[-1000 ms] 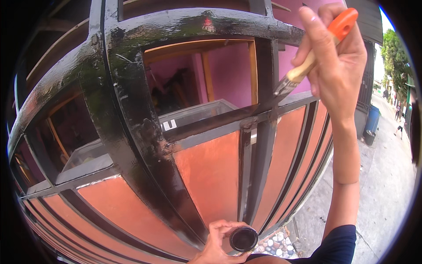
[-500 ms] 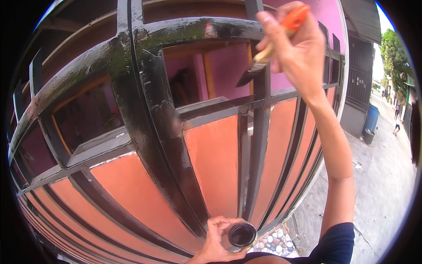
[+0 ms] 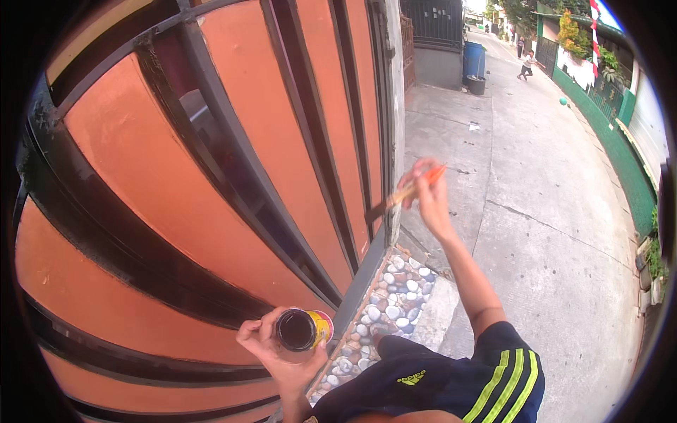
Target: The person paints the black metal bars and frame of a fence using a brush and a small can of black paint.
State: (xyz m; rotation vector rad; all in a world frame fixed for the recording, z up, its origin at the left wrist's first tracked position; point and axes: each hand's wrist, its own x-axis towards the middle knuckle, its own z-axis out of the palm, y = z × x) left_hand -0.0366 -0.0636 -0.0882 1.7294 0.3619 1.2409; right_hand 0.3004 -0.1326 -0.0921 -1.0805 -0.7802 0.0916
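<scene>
Evidently the left hand (image 3: 282, 352), in the lower middle of the frame, curls around the side of a small can (image 3: 305, 330) with its mouth facing up, probably so that the dark liquid (image 3: 295, 330) inside stays put. Right of centre, the right hand (image 3: 429, 192) grips a brush (image 3: 403, 194) by its orange-ended wooden handle, bristles pointing left at the orange-panelled gate (image 3: 134, 127); whether they touch it I cannot tell. Holding it well back from the bristles likely keeps the fingers clean. The can's yellow and red label (image 3: 324, 327) is partly turned away, its print too small to read. At the bottom, a dark shirt (image 3: 451, 374) bears a lime emblem (image 3: 412, 378) with small lettering, plus three lime stripes (image 3: 497, 384)
</scene>
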